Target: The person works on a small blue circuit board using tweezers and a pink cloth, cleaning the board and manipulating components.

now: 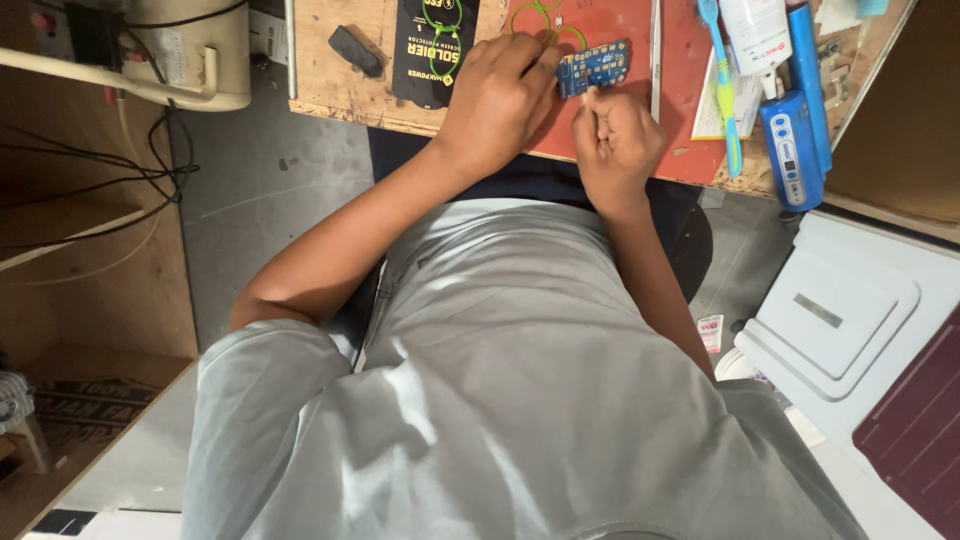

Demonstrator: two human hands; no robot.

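Note:
A small blue circuit board (pixel 597 65) lies on a red mat (pixel 620 25) at the near edge of a wooden bench. My left hand (pixel 500 100) rests on the mat with its fingers curled onto the board's left end, pinning it; green wire loops (pixel 540 12) run out from under those fingers. My right hand (pixel 617 140) is closed into a loose fist, thumb and forefinger pinched together right at the board's near edge. I cannot tell whether anything small is between them.
On the bench (pixel 330 80) lie a black packet (pixel 432 45) with green rings, a small black object (pixel 356 50), a thin metal strip (pixel 655 50), a blue and green toothbrush (pixel 722 80), a white tube (pixel 757 35) and a blue device (pixel 795 130). White moulded lid (pixel 830 320) at right, cables (pixel 90 170) at left.

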